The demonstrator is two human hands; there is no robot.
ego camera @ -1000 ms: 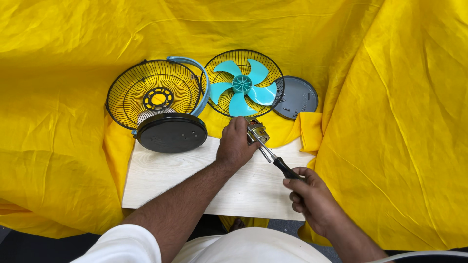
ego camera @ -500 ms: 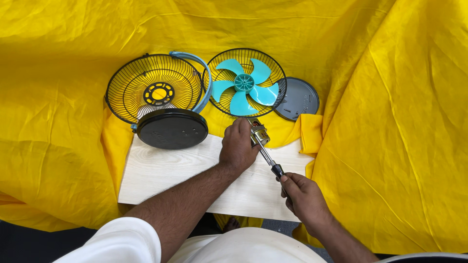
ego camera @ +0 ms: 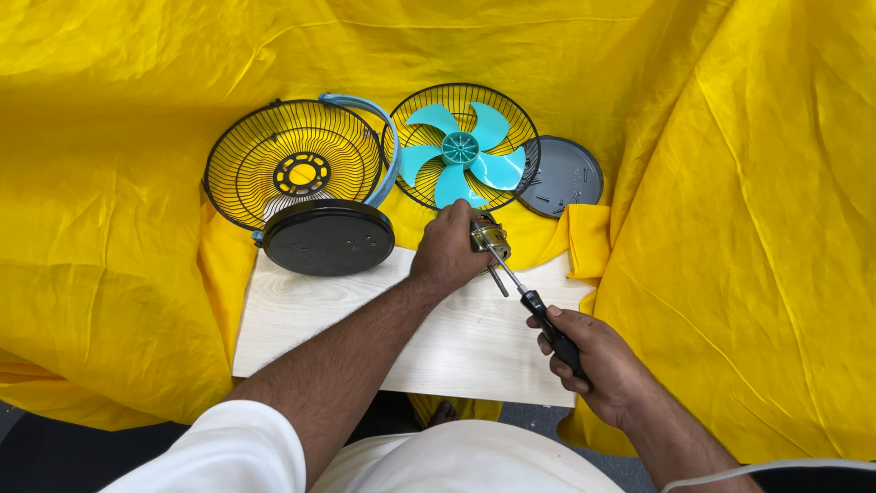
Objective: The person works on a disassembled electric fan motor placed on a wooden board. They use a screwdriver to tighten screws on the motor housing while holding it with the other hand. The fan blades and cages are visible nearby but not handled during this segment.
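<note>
- Yellow cloth: drapes the whole scene and covers all but a bare patch of the pale wooden worktop.
- Fan guards: one black wire guard with a yellow centre ring lies at the left; a second guard just beside it holds the teal fan blade. A blue ring shows between the two.
- Round black base: rests at the far edge of the worktop, overlapping the left guard; a grey disc lies to the right of the blade.
- Left hand: fingers curled shut around a small metal motor, pinning it at the far edge of the worktop, just below the blade guard.
- Right hand: fingers wrapped closed around the black handle of a screwdriver.
- Key relation: the screwdriver's long axis runs diagonally, from the right hand up and leftward to the motor; its tip meets the motor's near face, though the exact contact point is too small to tell. A short metal shaft projects from the motor beside the tool.
</note>
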